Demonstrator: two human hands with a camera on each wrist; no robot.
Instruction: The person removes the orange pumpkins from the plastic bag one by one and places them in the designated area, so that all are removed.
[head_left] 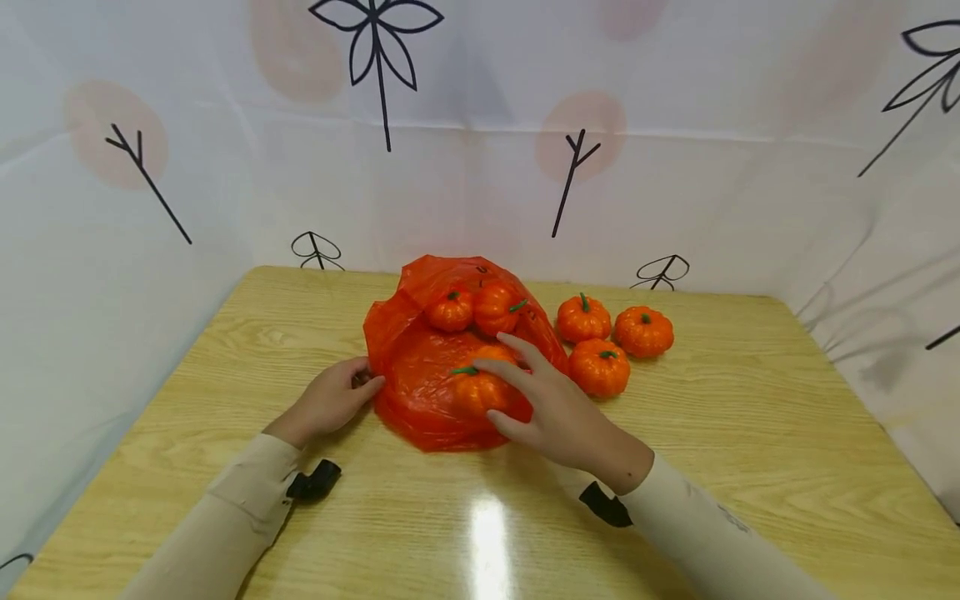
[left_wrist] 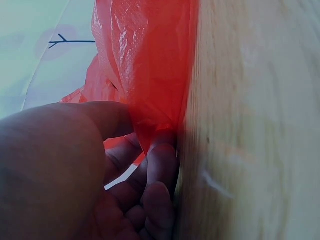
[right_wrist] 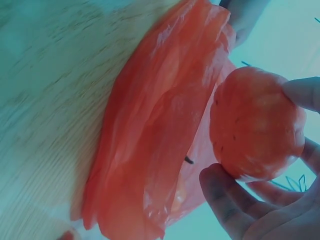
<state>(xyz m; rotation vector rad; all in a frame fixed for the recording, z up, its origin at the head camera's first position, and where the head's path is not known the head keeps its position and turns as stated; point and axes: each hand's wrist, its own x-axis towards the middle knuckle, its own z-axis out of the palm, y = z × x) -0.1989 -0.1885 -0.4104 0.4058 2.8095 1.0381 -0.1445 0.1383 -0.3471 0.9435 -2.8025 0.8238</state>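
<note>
A red plastic bag (head_left: 416, 367) lies spread on the table with its mouth open upward. My left hand (head_left: 333, 400) pinches its left edge between thumb and fingers, and the left wrist view shows the film (left_wrist: 155, 65) running into the grip. Over the bag, my right hand (head_left: 558, 412) holds a small orange toy pumpkin (head_left: 480, 393) with a green stem. In the right wrist view, thumb and fingers curve round that pumpkin (right_wrist: 257, 125). Two more pumpkins, a left one (head_left: 450, 310) and a right one (head_left: 497, 308), sit at the back of the bag.
Three orange pumpkins stand close together right of the bag: one at the back (head_left: 583, 319), one at the right (head_left: 643, 332) and one in front (head_left: 600, 367). The wooden table (head_left: 750, 433) meets a patterned white cloth (head_left: 465, 192) behind it.
</note>
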